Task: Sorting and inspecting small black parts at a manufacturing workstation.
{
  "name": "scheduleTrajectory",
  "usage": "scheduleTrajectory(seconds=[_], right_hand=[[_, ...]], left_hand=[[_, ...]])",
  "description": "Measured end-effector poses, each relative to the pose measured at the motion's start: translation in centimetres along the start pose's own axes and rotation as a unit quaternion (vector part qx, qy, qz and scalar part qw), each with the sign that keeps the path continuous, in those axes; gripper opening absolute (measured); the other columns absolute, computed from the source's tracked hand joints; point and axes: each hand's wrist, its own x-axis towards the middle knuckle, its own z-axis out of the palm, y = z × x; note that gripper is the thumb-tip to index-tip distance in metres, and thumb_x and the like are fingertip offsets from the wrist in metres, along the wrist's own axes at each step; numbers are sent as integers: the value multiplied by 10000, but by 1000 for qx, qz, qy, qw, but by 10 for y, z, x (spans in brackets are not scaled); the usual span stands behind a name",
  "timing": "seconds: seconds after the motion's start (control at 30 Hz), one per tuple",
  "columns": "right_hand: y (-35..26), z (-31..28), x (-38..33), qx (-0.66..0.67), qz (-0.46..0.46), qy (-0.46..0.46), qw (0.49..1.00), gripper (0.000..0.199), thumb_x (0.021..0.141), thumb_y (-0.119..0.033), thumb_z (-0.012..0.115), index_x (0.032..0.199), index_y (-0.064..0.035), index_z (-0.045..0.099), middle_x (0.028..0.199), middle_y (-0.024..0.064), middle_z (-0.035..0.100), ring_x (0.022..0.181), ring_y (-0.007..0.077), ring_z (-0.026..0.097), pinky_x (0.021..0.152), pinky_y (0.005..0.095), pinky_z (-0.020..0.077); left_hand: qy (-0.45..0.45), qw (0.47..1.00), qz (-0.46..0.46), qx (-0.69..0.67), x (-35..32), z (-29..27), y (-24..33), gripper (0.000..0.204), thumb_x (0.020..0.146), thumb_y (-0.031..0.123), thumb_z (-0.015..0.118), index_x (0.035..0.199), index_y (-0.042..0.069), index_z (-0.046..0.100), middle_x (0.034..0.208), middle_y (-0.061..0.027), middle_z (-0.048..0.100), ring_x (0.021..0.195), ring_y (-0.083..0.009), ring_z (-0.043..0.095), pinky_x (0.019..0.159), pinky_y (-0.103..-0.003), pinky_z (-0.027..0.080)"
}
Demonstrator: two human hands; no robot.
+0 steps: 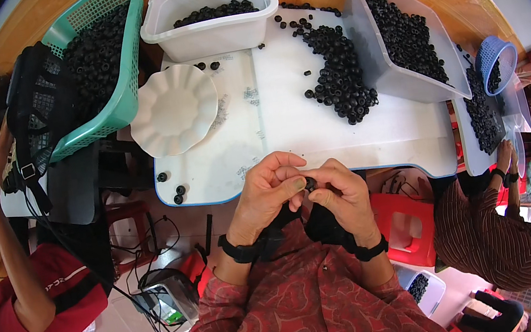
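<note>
Just past the table's front edge, my left hand (268, 191) and my right hand (343, 197) meet over a small round black part (310, 183). The thumb and fingers of my right hand pinch it from the right. My left thumb and curled fingertips press against its left side, partly covering it. On the white table (285, 109) ahead lies a heap of similar black parts (341, 77), rounded and some with a hole. A pale dish with a scalloped rim (146, 125) sits to the left, with a few loose parts (179, 195) near the table's left corner.
A white tub (213, 37) and a translucent bin (395, 73) of black parts stand at the back. At left is a green basket (130, 69), beside a person in red (47, 305). A person in stripes (492, 236) works at right. A red stool (416, 226) stands behind.
</note>
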Motion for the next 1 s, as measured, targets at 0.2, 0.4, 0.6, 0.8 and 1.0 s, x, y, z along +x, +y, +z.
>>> scheduleTrajectory(seconds=[0.2, 0.4, 0.6, 0.8, 1.0], right_hand=[[-6, 8, 0, -11, -40, 56, 998, 276, 859, -102, 704, 1119, -23, 654, 796, 18, 515, 704, 113, 505, 632, 242, 419], [-7, 9, -3, -17, -25, 62, 998, 246, 883, -118, 692, 1098, -14, 636, 796, 29, 540, 678, 101, 511, 612, 238, 425], [-7, 14, -6, 125, 7, 62, 990, 221, 916, -81, 651, 1116, 11, 629, 866, 34, 606, 621, 65, 527, 545, 190, 424], [-4, 15, -8, 298, 35, 65, 952, 256, 927, -102, 647, 1125, 57, 618, 873, 63, 628, 604, 65, 517, 524, 184, 418], [-2, 14, -9, 365, 34, 66, 928, 346, 919, -198, 679, 1140, 61, 616, 865, 71, 630, 579, 61, 503, 518, 182, 411]], left_hand=[[63, 995, 54, 50, -3, 20, -3, 212, 935, 34, 620, 1142, -12, 623, 805, -15, 640, 633, -54, 575, 551, -186, 476], [85, 991, 74, 74, -6, 24, -7, 203, 933, 62, 637, 1120, -14, 647, 843, -27, 647, 648, -54, 554, 579, -184, 462], [59, 989, 118, 73, -5, 24, -8, 226, 930, 28, 630, 1152, -14, 639, 898, -21, 632, 771, -64, 582, 676, -195, 489], [18, 983, 167, 72, -5, 28, -8, 272, 921, -24, 611, 1192, -29, 617, 1087, -68, 578, 887, -95, 587, 758, -214, 499], [10, 983, 165, 79, -5, 29, -9, 303, 910, -44, 611, 1212, -28, 611, 1101, -65, 565, 897, -94, 587, 755, -207, 494]])
